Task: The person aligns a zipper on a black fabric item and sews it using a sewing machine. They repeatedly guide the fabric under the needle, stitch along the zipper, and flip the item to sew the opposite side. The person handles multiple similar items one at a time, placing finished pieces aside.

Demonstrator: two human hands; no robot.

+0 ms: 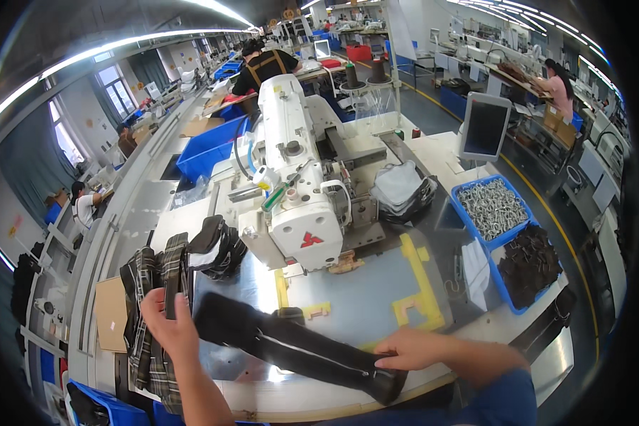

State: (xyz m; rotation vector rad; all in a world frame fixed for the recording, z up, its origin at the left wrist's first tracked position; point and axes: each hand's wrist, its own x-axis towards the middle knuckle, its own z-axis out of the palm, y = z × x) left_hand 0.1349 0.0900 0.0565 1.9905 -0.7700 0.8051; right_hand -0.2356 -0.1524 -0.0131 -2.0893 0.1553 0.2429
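A long black fabric piece with a zipper [291, 346] lies slantwise across the front of the metal work plate [348, 287]. My right hand [408, 349] pinches its near right end between thumb and fingers. To the left, my left hand [172, 330] has its thumb and fingers around a dark strap [171, 292], beside a pile of plaid fabric pieces [143, 284]. The far left end of the black piece is slightly blurred and lies close to my left hand. Behind the plate stands a white industrial sewing machine [305, 206], with yellow guide strips [422, 284] on the plate before it.
Right of the plate, one blue bin [456, 192] holds metal rings and another [520, 310] dark small pieces. Stacked fabric pieces [403, 188] lie beside the machine, with a dark stack [224, 248] to its left. A screen [485, 126] stands behind. Other people work farther off.
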